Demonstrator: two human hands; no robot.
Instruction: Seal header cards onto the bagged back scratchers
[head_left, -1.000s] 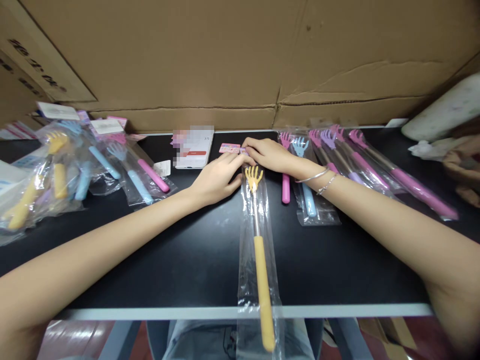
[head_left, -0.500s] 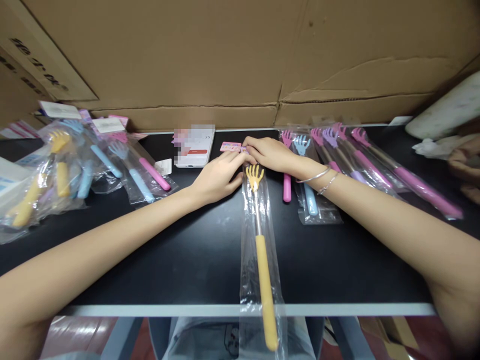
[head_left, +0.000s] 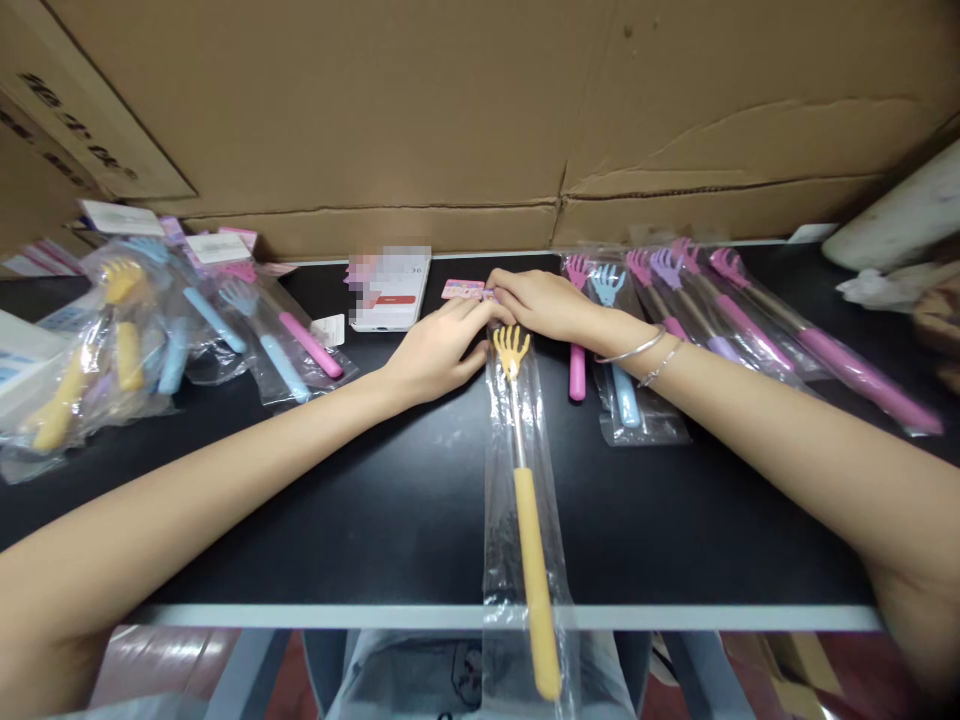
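A yellow back scratcher (head_left: 534,560) lies in a long clear plastic bag (head_left: 499,520), its claw end under my fingers and its handle hanging over the table's front edge. My left hand (head_left: 442,348) is closed at the bag's top end, thumb and forefinger together. Meeting it from the other side, my right hand (head_left: 544,303) has its fingers curled on the same end and wears bracelets at the wrist. A small pink printed card (head_left: 463,289) pokes out behind the fingers. The exact pinch points are partly hidden.
Bagged back scratchers in several colours form a pile (head_left: 127,330) on the left. More pink, blue and purple ones (head_left: 757,325) lie in a row on the right, partly under my right forearm. A phone (head_left: 394,290) rests before the cardboard wall (head_left: 375,110).
Both hands stay at the top of the bag with almost no movement. The whole view has shifted very slightly; the bagged scratcher lies as before.
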